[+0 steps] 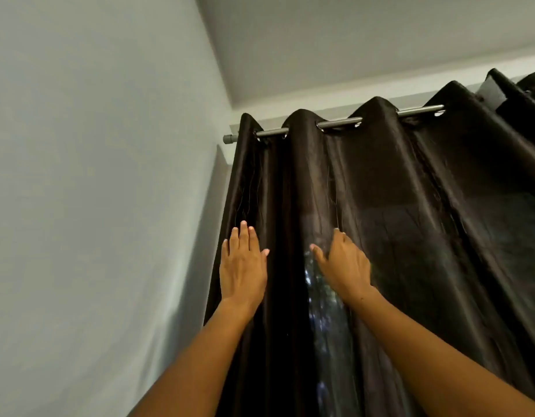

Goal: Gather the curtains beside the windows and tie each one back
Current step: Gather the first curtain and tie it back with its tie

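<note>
Dark curtain [395, 206] hangs under the flat left hand [243, 272] and right hand [346, 266].

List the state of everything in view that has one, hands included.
curtain: hanging on the rod in loose folds, spread, not tied back
rod: threaded through the curtain's eyelets
left hand: fingers straight, flat on the curtain
right hand: fingers curled on a fold

The single head view tilts upward, close to the curtain [380, 206] and ceiling corner.
</note>
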